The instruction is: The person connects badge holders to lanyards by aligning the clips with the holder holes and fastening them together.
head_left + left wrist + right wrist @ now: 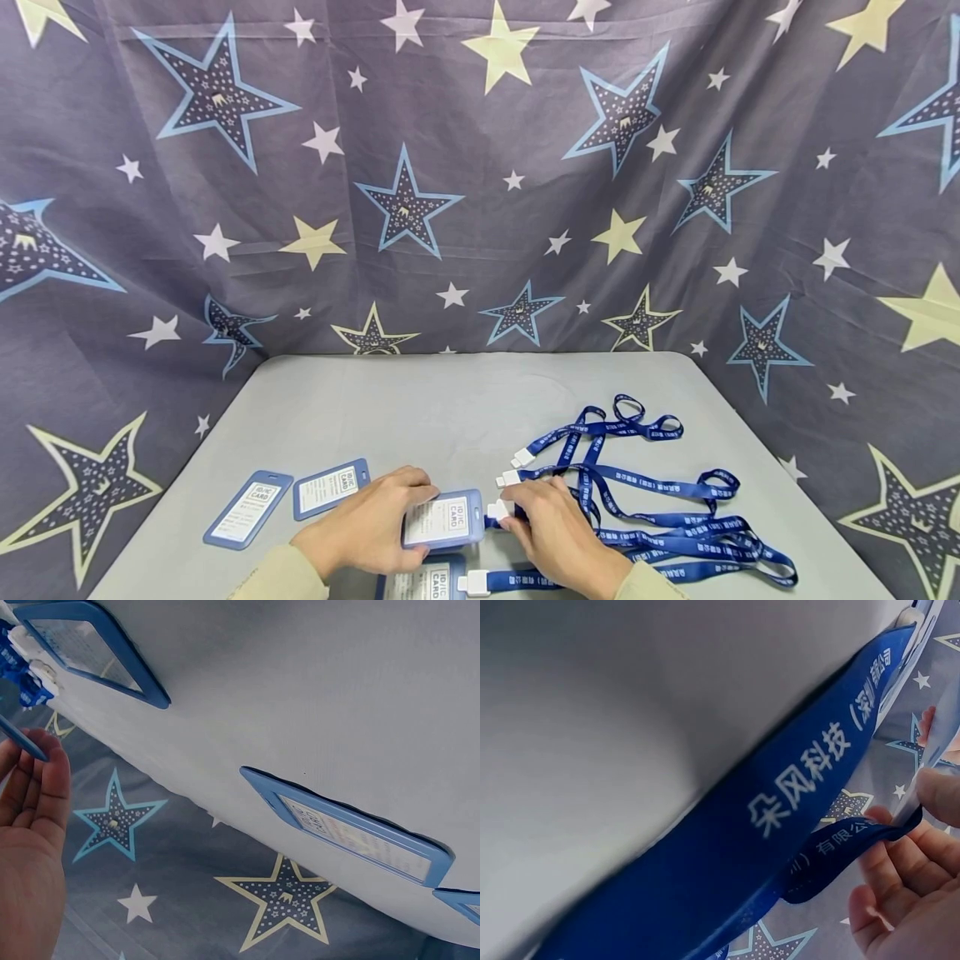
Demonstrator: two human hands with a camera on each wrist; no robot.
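Observation:
My left hand (375, 518) grips a blue ID card holder (444, 518) by its left end, just above the table. Only a thin edge of that holder shows in the left wrist view, between thumb and fingers. My right hand (557, 532) pinches a blue lanyard at its white clip (498, 510), close to the holder's slotted end; whether clip and holder touch, I cannot tell. In the right wrist view the held lanyard (832, 851) bends beneath the fingers. Below the hands lies another card holder (427, 582), with a lanyard's white clip (474, 582) at its right end.
Two more blue card holders, one tilted (247, 510) and one nearer my left hand (331, 489), lie on the grey table (450, 400). Several blue lanyards (690, 542) overlap on the right, two white clips (522, 457) pointing left. A star-patterned curtain (480, 275) surrounds the table.

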